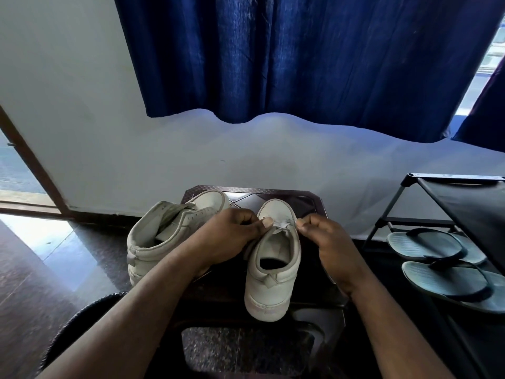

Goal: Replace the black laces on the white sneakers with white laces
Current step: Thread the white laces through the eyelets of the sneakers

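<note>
Upright sneaker (273, 283) heel-near on the dark surface (306, 199), white lace (284, 223) stretched across the eyelets nearest the toe. Left hand (232, 236) and right hand (328, 239) at either side, fingers (303, 222) closed narrowly, each pinching one end of that lace. Likely step: seating the first bar. Pull both ends level before crossing. Keep the lace flat, untwisted, tongue centred beneath. Tension gently, steadying the shoe against tipping. Second sneaker (164, 231) tilted over just beside, seemingly unlaced. No black laces in sight.
</note>
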Demonstrator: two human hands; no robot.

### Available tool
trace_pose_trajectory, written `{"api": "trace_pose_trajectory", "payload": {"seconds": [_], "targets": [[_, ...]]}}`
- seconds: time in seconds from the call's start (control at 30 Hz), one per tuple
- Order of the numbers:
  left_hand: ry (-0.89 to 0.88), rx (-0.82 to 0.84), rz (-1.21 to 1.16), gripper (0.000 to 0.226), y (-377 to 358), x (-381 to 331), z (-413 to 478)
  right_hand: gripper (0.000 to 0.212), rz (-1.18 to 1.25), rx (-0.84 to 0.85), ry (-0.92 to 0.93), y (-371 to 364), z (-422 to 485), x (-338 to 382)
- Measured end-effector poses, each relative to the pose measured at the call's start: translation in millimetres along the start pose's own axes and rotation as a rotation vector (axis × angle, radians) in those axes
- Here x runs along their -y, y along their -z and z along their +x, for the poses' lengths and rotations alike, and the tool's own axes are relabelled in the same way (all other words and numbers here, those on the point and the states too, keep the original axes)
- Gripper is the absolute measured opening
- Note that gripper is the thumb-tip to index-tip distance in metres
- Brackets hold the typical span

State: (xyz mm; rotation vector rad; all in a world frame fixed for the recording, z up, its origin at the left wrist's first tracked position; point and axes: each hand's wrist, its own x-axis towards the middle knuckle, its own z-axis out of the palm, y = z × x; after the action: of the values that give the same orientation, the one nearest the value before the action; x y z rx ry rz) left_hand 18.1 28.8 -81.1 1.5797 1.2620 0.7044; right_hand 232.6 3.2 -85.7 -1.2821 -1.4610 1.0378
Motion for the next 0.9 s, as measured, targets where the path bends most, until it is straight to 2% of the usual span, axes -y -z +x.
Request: {"api": "trace_pose_trajectory", "payload": {"seconds": [0.13, 0.27, 0.37, 0.6, 0.67, 0.73, 0.8, 0.87, 0.9], "targets": [[0.037, 0.097, -0.086, 0.079, 2.2, -4.2, -5.1, 0.02, 0.172, -0.006, -0.062, -2.0, 2.6, -2.4], [0.036, 0.049, 0.043, 0.042, 5.2, -6.7, -4.6, 0.019, 0.122, -0.017, -0.095, 6.1, 2.2, -5.9], [0.033, 0.013, 0.239, 0.042, 9.4, -9.6, -6.0, 0.02, 0.05, -0.008, -0.115, 10.4, 1.5, -6.9], [0.03, -0.059, 0.341, 0.043, 9.0, -14.3, -8.5, 0.024, -0.011, -0.006, -0.11, 8.9, 0.1, -0.5], [-0.038, -0.14, 0.333, 0.034, 3.9, -16.0, -11.7, 0.024, -0.025, -0.015, -0.084, 8.9, -0.7, -1.2], [-0.18, -0.218, 0.302, 0.02, -0.5, -21.4, -15.0, 0.021, -0.01, -0.032, -0.031, 7.6, -2.4, -0.8], [-0.314, -0.203, 0.288, 0.012, -4.4, -28.5, -18.6, 0.019, 0.0, -0.038, 0.046, 6.4, -4.8, 1.3], [-0.399, -0.175, 0.453, 0.004, -6.1, -31.9, -20.9, 0.018, -0.034, -0.009, 0.098, 4.6, -6.5, 2.9], [-0.425, -0.16, 0.607, 0.011, -7.2, -32.1, -21.4, 0.02, -0.083, 0.008, 0.116, 2.8, -7.4, 3.1]]}}
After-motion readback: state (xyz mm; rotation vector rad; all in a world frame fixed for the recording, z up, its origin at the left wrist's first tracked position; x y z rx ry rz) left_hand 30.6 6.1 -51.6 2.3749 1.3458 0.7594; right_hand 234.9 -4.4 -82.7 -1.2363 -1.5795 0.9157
